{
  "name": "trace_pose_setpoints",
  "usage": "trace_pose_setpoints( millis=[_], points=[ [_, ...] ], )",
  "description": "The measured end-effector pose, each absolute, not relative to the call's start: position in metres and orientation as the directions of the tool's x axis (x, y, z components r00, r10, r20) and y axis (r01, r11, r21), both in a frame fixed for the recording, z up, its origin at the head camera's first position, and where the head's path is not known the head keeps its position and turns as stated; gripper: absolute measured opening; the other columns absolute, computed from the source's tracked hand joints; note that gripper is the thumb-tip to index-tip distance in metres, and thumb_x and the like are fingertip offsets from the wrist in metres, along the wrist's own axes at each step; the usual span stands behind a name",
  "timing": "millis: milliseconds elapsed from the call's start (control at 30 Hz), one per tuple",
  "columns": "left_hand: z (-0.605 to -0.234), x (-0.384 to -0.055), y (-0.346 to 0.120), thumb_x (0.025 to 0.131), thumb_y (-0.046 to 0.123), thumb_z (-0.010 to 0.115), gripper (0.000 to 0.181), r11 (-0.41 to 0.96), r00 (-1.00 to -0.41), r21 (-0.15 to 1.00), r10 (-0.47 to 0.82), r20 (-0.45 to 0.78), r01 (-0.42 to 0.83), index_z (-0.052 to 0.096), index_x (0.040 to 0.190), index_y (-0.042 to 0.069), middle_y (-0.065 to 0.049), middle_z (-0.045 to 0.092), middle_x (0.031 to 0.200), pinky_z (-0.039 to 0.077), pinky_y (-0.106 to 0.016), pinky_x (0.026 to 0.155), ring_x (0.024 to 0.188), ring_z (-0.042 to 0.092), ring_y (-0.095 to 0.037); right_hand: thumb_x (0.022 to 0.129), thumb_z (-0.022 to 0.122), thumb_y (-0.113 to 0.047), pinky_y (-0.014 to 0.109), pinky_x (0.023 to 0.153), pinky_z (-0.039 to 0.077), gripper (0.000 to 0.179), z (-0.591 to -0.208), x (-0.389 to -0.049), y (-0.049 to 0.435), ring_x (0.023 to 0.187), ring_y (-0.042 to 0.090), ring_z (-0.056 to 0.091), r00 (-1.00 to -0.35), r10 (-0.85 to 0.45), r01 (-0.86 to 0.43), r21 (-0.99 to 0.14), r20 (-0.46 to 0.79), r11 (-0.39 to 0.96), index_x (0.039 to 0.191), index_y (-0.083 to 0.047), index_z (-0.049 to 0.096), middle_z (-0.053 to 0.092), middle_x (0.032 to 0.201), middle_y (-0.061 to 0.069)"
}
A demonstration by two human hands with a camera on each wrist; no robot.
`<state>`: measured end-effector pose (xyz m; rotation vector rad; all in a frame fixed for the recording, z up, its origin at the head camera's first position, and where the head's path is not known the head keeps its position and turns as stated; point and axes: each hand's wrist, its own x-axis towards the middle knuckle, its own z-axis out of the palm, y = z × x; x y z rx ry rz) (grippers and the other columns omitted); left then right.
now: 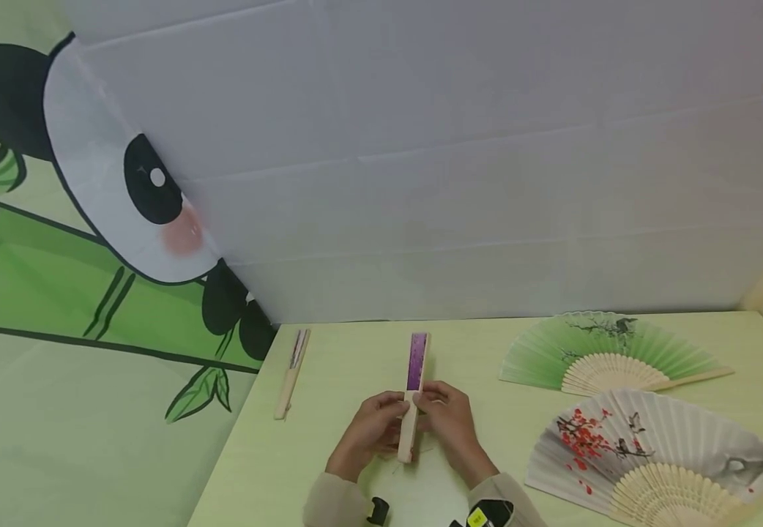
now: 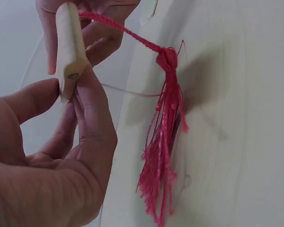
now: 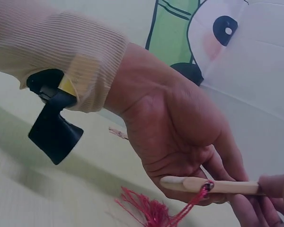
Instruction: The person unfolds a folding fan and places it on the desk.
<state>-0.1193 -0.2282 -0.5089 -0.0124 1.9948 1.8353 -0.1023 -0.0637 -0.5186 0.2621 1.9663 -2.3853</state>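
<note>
A folded hand fan (image 1: 417,360) with purple leaf and pale wooden sticks stands between my two hands in the head view, its purple end pointing away from me. My left hand (image 1: 370,428) pinches its wooden part from the left, thumb on one side and fingers on the other. From the right, my right hand (image 1: 450,423) grips the same wooden part with thumb and fingers. A red tassel (image 2: 168,137) hangs by a cord from the fan's handle end, close over the table. In the right wrist view the cord loops through the wooden handle (image 3: 194,183).
Another folded fan (image 1: 292,375) lies at the table's left. On the right are a spread green fan (image 1: 668,355) and, nearer, a spread white fan (image 1: 678,432) with red blossoms. Behind the table (image 1: 348,351) rises a pale cloth wall (image 1: 460,183) with a panda picture (image 1: 101,205).
</note>
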Motion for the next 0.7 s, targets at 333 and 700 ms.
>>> trace_pose_setpoints(
  millis=[333,700],
  points=[
    [-0.517,-0.109,-0.204,0.101,0.007,0.068,0.029,0.021,-0.94,0.96,0.2,-0.277,-0.278,0.064,0.127,-0.005,-0.002,0.074,0.101,0.061,-0.027,0.066,0.082,0.07,-0.013,0.098,0.075,-0.006,0.031,0.059,0.062,0.03,-0.52,-0.093,-0.041,0.081,0.013,0.066,-0.971,0.141,0.153,-0.957,-0.191,-0.245,0.124,0.009,0.069,0.069,0.095,0.008],
    [-0.517,-0.101,-0.187,0.097,-0.004,0.067,0.051,-0.078,-0.967,0.967,0.098,-0.234,-0.242,0.053,0.145,-0.003,-0.002,0.064,0.098,0.055,-0.019,0.052,0.064,0.059,-0.008,0.099,0.073,-0.003,0.029,0.06,0.063,0.046,-0.521,-0.09,-0.03,0.08,0.012,0.07,-0.956,0.199,0.162,-0.951,-0.218,-0.262,0.14,0.012,0.06,0.07,0.098,0.01]
  ],
)
